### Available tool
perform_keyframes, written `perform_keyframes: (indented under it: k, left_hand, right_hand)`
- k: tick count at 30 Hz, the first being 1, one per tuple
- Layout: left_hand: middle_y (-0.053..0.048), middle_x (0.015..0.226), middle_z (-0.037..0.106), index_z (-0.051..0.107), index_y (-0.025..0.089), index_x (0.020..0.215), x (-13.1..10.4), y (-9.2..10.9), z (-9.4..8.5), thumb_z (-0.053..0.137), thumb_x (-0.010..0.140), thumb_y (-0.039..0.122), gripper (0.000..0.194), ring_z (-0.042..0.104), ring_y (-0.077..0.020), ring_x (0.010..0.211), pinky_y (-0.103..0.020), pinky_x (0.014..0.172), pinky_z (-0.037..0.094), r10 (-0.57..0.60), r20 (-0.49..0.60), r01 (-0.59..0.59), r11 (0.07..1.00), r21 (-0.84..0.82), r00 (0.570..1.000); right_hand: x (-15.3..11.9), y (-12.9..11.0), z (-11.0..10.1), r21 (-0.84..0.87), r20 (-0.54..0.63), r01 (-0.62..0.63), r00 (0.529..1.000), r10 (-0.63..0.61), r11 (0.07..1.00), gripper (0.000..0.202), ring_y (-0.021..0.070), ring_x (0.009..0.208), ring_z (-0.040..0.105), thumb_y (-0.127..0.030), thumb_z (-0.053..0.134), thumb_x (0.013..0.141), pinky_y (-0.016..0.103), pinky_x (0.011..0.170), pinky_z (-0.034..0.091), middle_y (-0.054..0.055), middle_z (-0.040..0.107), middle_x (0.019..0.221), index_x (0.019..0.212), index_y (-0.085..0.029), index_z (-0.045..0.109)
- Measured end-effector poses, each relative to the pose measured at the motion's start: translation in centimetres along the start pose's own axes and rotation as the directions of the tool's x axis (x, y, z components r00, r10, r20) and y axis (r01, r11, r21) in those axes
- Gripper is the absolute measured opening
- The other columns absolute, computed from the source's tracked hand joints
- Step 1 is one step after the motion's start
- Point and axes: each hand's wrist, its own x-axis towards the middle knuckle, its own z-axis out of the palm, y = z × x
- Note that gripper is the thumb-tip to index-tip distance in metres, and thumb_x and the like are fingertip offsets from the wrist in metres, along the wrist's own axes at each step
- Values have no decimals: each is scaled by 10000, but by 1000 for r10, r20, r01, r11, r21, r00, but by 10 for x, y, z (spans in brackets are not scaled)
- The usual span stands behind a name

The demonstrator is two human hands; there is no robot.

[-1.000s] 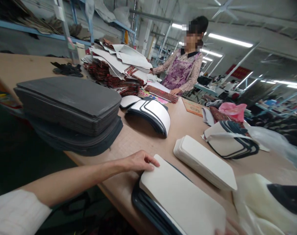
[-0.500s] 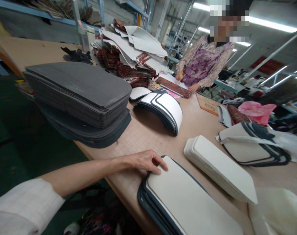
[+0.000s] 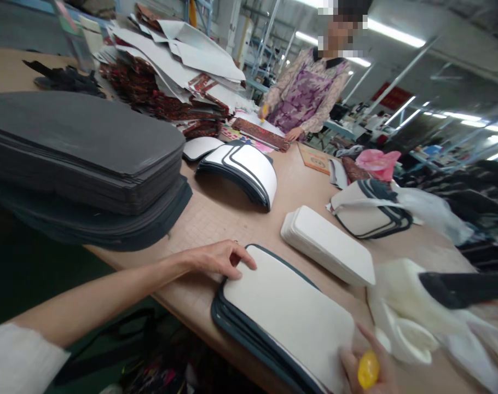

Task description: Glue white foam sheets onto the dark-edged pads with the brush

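Observation:
My left hand (image 3: 224,258) rests on the far left corner of a cream panel (image 3: 290,312), thumb and forefinger on its surface and slightly apart. Under the panel lies a stack of dark-edged pieces (image 3: 249,334) at the table's front edge. At the lower right my right hand (image 3: 366,364) is at the panel's near right end, blurred, its fingers wrapped round a yellow object (image 3: 368,369). Just beyond the panel sits a stack of cream blanks (image 3: 329,243).
Tall dark grey sheets (image 3: 85,148) are piled at the left. Curved white pieces (image 3: 241,169) stand mid-table. Patterned scraps (image 3: 167,82) are heaped behind. Across the table (image 3: 232,224), a person (image 3: 302,93) holds a yellow tool. White material (image 3: 405,323) lies at the right.
My right hand has come into view at the lower right with the yellow object. The view has shifted right, so things appear further left. My left hand stays on the panel's corner.

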Motion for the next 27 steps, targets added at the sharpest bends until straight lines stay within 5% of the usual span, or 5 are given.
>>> perform_keyframes:
  k: [10,19,24,27]
  left_hand:
    - [-6,823,519,655,176,1051,6,-15,-2,621,670,282,398,494,-137,736,-226,637,380,-42,-93,40,999,-31,995]
    - [-42,870,577,640,131,1071,5,-2,9,660,633,390,509,538,-183,769,-253,634,429,-196,-251,178,980,-91,948]
    - [-30,852,535,645,140,1045,0,-6,12,602,688,372,429,512,-146,673,-248,593,429,-83,-309,100,994,43,947]
    - [-61,951,533,637,158,1048,-2,5,17,548,726,239,343,533,-180,767,-298,684,464,93,-338,37,933,358,937]
  right_hand:
    - [-4,-18,-7,198,80,-40,996,25,979,578,156,624,539,-486,610,677,245,580,457,-1,559,740,1136,-161,476]
    - [-9,-21,-2,138,-25,133,991,-130,982,495,154,568,538,-453,580,699,260,548,451,-10,554,663,1089,-153,523]
    - [-14,-7,6,-152,-80,236,965,-250,960,461,176,648,581,-480,476,787,279,613,456,30,595,763,1131,-185,557]
    - [-13,3,10,-281,-123,321,923,-366,904,462,193,679,574,-501,440,824,298,644,457,47,591,762,1130,-179,569]
